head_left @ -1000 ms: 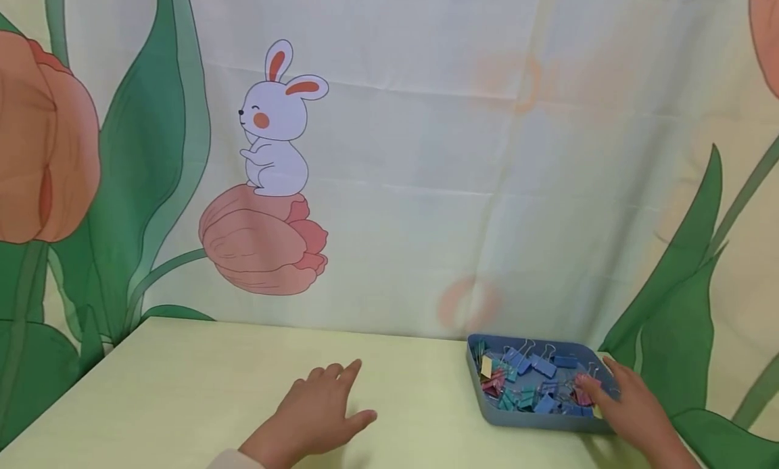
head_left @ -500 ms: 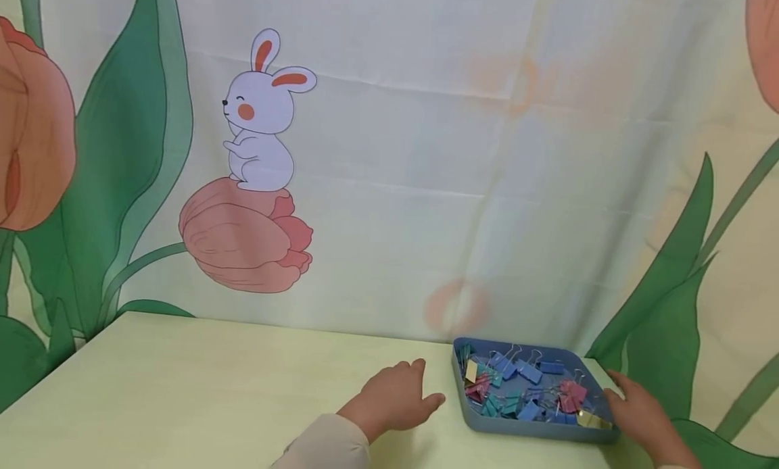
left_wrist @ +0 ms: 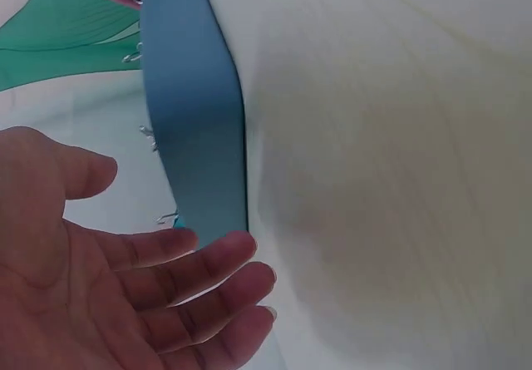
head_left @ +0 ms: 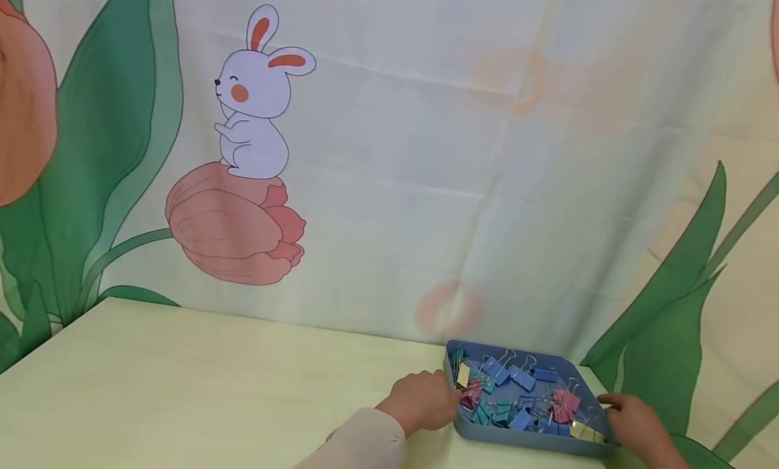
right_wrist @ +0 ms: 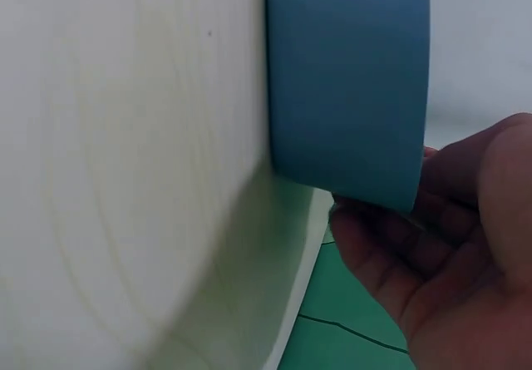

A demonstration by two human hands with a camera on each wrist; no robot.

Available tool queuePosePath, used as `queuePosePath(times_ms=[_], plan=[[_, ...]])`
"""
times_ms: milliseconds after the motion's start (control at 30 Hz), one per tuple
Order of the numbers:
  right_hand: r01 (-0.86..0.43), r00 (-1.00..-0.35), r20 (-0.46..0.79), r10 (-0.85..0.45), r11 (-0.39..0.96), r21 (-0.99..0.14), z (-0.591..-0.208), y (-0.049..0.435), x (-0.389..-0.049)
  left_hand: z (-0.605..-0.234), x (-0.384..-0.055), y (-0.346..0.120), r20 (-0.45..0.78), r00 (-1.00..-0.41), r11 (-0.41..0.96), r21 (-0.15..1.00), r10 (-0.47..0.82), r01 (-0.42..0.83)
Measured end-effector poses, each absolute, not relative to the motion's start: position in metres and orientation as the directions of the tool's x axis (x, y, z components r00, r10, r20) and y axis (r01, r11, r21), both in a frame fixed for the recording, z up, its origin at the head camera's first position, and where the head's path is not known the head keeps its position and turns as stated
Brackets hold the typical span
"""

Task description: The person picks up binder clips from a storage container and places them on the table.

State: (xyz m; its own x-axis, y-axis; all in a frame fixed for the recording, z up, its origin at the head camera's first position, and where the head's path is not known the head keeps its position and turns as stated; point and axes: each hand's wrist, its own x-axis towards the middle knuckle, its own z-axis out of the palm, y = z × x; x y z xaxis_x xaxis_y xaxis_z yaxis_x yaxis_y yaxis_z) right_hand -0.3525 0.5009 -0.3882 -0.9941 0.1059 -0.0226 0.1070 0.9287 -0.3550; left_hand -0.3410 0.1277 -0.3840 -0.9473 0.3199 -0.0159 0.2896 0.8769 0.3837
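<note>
A blue-grey tray [head_left: 517, 443] stands on the table's right side, holding binder clips in several colours: blue clips [head_left: 522, 378], pink clips [head_left: 564, 405], teal clips [head_left: 502, 411] and a yellow clip [head_left: 585, 431]. My left hand [head_left: 424, 400] is at the tray's left wall; in the left wrist view its fingers [left_wrist: 224, 258] are loosely extended, thumb apart, fingertips right by the wall. At the opposite end my right hand [head_left: 639, 425] grips the tray's right side. The right wrist view shows its thumb near the rim and fingers [right_wrist: 374, 258] curled against the end wall.
The pale yellow table [head_left: 231, 381] stretches left of the tray. Behind it hangs a curtain [head_left: 377, 185] printed with a rabbit, tulips and leaves, close to the tray's back edge.
My left hand has moved right across the table to the tray's left wall. My right hand has gone from the clips inside the tray to its right side; the yellow clip now lies in the tray.
</note>
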Motion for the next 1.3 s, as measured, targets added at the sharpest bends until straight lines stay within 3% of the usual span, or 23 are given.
queuePosePath(times_ms=[400, 600, 1000, 1300], plan=[[0.084, -0.994, -0.097, 0.055, 0.941, -0.328, -0.386, 0.494, -0.348, -0.380, -0.342, 0.131, -0.048, -0.937, 0.855, 0.427, 0.347, 0.294], [0.036, -0.997, -0.077, 0.012, 0.950, -0.310, -0.388, 0.487, -0.347, -0.379, -0.343, 0.121, -0.075, -0.943, 0.861, 0.437, 0.324, 0.261], [0.141, -0.982, -0.180, 0.061, 0.870, -0.472, -0.389, 0.430, -0.346, -0.386, -0.342, 0.061, -0.052, -0.943, 0.846, 0.460, 0.329, 0.269], [0.141, -0.974, -0.221, 0.040, 0.876, -0.461, -0.401, 0.382, -0.345, -0.390, -0.335, 0.006, -0.177, -0.917, 0.782, 0.593, 0.357, 0.190]])
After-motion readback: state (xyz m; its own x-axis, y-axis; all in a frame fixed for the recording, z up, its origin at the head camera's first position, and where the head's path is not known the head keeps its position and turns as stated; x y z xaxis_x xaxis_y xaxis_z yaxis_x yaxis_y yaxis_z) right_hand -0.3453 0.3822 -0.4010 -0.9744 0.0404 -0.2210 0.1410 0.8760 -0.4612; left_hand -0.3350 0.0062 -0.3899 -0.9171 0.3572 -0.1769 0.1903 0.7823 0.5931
